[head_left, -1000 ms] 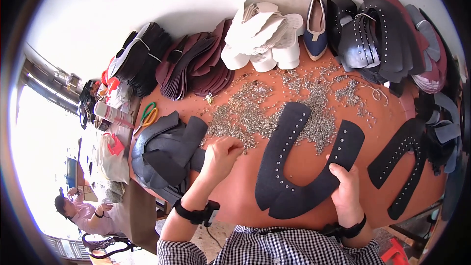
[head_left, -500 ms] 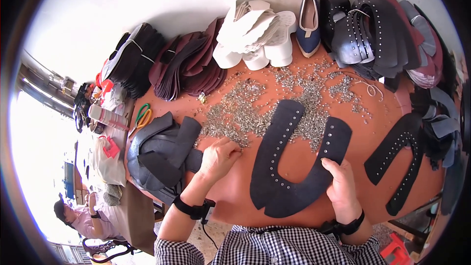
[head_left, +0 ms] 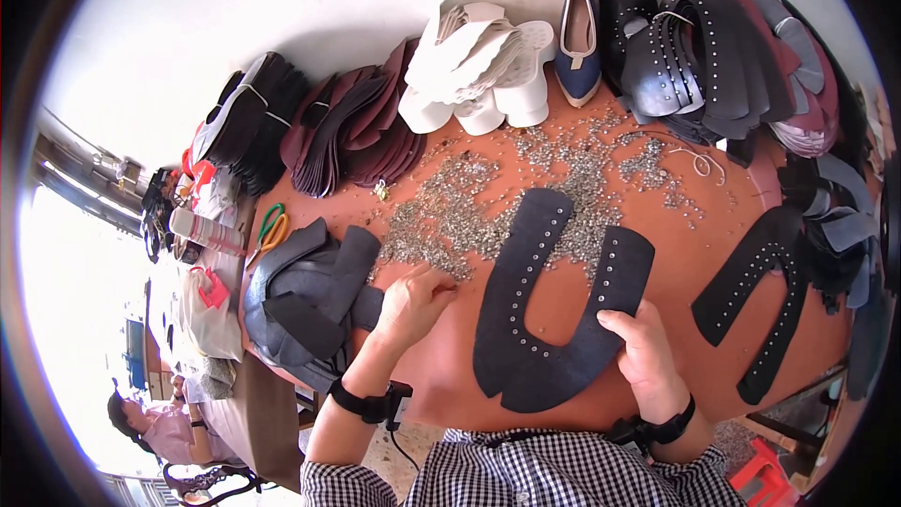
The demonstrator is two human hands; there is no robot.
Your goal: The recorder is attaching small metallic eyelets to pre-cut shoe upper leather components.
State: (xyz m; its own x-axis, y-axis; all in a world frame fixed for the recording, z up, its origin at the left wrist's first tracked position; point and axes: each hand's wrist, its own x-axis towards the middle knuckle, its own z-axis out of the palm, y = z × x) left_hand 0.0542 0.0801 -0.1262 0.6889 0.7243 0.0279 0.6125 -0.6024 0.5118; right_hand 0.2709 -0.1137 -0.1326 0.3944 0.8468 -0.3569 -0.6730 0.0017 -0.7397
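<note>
A black U-shaped shoe upper [head_left: 507, 329], with metal eyelets or studs along its inner edge, lies over the near middle of the orange table. My right hand [head_left: 644, 347] grips its right arm, thumb on top and fingers underneath. Left of the piece, my left hand [head_left: 413, 308] hovers at the near edge of a scattered heap of small silvery studs [head_left: 427, 221], fingertips pinched together; whatever is between them is too small to make out. Loose dark upper pieces [head_left: 305, 310] are piled beside my left wrist. To the right rests another studded black upper [head_left: 751, 286].
Bundled black [head_left: 249, 127] and maroon pieces [head_left: 352, 131], white shoe parts [head_left: 479, 66], a navy shoe [head_left: 577, 47] and studded bundles [head_left: 723, 66] line the wall. Scissors [head_left: 272, 230] lie at the left edge. A person [head_left: 174, 422] sits far left.
My right hand and the shoe upper have shifted slightly left. The left hand stays pinched near the studs, moved only a little. The whole view has turned slightly.
</note>
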